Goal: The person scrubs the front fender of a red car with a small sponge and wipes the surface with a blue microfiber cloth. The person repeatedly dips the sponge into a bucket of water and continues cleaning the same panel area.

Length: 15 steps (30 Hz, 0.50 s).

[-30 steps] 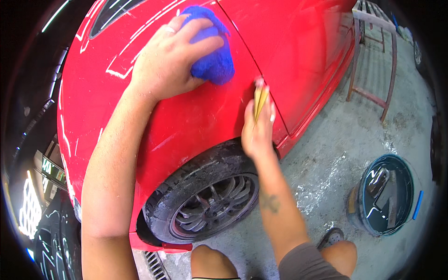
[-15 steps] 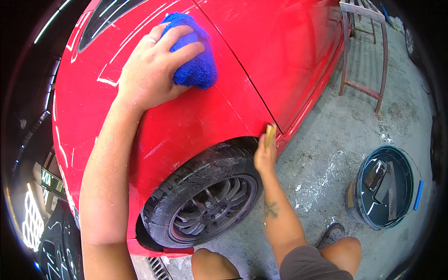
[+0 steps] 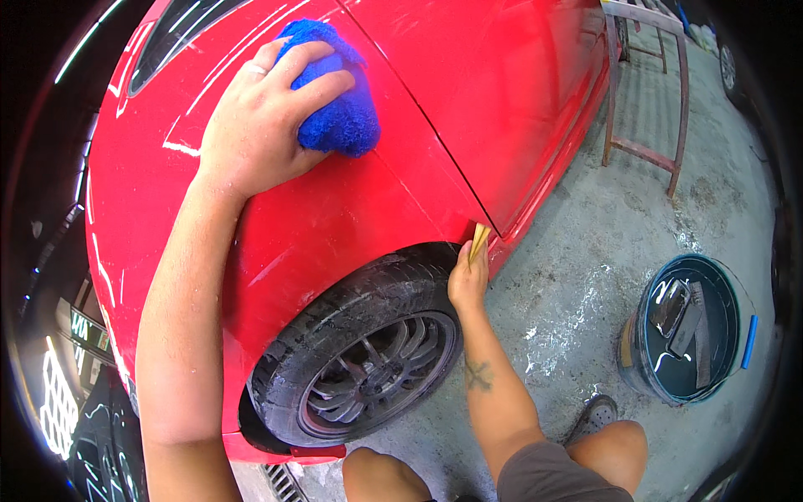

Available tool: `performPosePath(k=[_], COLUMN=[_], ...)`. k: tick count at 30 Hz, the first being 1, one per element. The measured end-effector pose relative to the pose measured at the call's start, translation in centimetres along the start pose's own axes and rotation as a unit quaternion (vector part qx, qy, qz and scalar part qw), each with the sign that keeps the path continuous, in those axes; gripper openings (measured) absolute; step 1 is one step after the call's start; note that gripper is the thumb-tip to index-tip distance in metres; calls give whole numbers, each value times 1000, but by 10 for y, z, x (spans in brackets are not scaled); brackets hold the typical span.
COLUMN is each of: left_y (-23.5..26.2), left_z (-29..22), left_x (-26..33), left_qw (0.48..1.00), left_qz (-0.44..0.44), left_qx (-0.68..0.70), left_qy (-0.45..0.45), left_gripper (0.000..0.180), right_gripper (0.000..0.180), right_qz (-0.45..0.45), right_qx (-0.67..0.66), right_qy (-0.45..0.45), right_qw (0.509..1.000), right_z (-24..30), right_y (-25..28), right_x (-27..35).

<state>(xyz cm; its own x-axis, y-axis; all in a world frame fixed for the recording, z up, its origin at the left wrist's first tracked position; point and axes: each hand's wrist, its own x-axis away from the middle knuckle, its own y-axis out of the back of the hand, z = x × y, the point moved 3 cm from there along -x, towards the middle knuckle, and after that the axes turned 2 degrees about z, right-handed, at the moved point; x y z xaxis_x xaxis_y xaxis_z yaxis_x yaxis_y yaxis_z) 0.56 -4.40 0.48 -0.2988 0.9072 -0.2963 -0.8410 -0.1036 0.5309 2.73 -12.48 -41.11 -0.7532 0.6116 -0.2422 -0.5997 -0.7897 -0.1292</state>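
With our left hand (image 3: pixel 259 134) we curl spread fingers over the blue fluffy cloth (image 3: pixel 341 109), seemingly bracing it on the glossy red car body (image 3: pixel 335 226); below those fingers, our right hand (image 3: pixel 468 280) pinches a folded yellow sheet (image 3: pixel 478 241), its edge past the fingertips, presumably for reach
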Motion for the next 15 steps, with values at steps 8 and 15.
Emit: performPosePath(k=[8,15], left_y=[7,5], left_z=[6,7], left_x=[5,6], left_qw=[1000,1000], left_qz=[4,5], left_qx=[11,-3], left_qy=[-13,-3], left_gripper=[81,82], right_gripper=[62,77], right_qz=[49,32], right_qx=[1,-33], right_qy=[165,-94], right_qw=[985,994], right_z=[76,-49], right_y=[-11,-4], right_x=[-14,-3])
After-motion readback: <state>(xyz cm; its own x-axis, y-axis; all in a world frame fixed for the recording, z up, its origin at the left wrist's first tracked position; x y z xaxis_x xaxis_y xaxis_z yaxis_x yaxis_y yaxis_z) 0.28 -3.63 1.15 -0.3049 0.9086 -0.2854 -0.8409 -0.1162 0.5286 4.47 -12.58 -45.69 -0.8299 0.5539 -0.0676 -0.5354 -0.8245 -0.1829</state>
